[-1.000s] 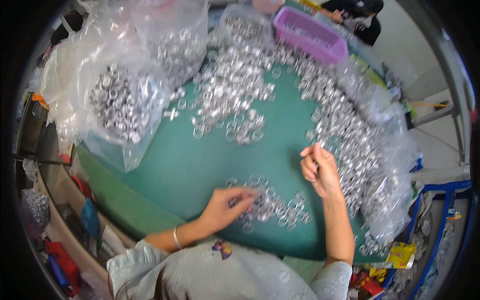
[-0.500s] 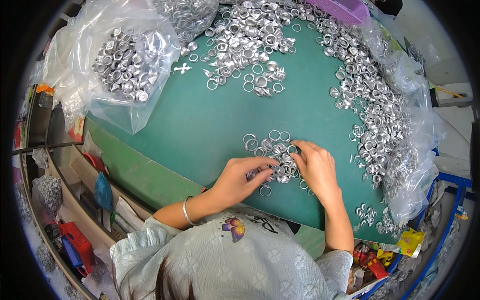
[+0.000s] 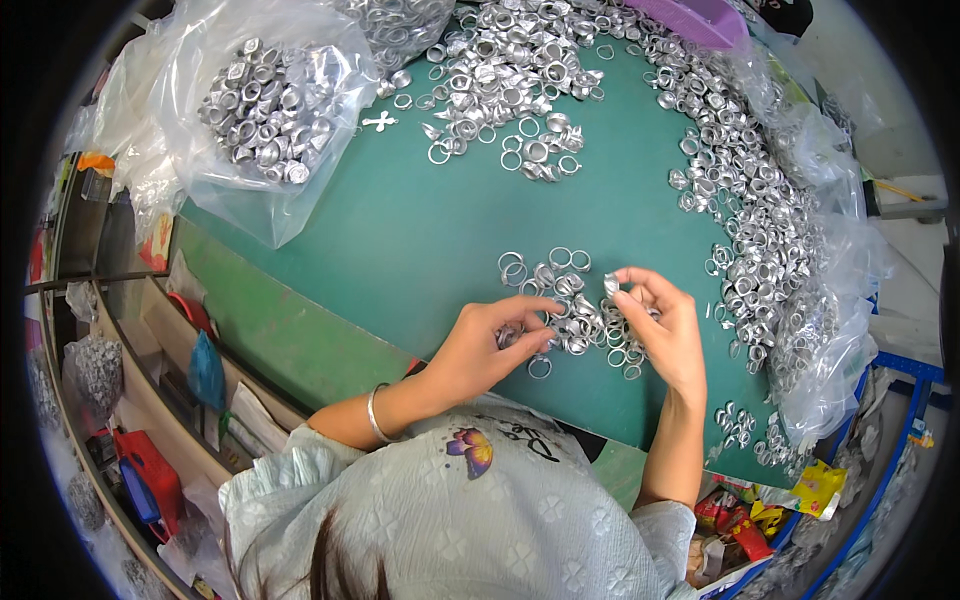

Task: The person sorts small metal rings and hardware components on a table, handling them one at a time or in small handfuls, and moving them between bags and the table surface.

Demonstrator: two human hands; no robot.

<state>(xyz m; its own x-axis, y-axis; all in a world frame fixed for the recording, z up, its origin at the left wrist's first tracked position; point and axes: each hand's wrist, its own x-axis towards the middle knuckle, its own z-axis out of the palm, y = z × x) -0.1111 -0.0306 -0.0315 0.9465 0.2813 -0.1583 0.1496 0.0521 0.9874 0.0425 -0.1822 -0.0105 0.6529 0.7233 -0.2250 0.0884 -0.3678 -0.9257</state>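
- The left hand [image 3: 480, 345] rests on the near side of a small heap of silver metal rings [image 3: 570, 300], fingers loosely spread and curled over it, the index fingertip touching one ring.
- The right hand [image 3: 665, 330] is raised just above the right edge of the same heap, thumb and forefinger pinching a single small silver piece [image 3: 611, 285]; the other fingers curl loosely.
- The heap lies on the green table top [image 3: 400, 240], near the person, between both hands.
- The rings look light, stiff and smooth, so likely slippery; judged from their shape, a fingertip pinch across the rim suits them best.
- A larger scatter of rings [image 3: 510, 70] lies at the far side, and a long band of them [image 3: 750, 210] runs down the right on clear plastic sheeting.
- A clear plastic bag of rings [image 3: 270, 110] sits far left.
- A silver bracelet [image 3: 375, 415] circles the left wrist.
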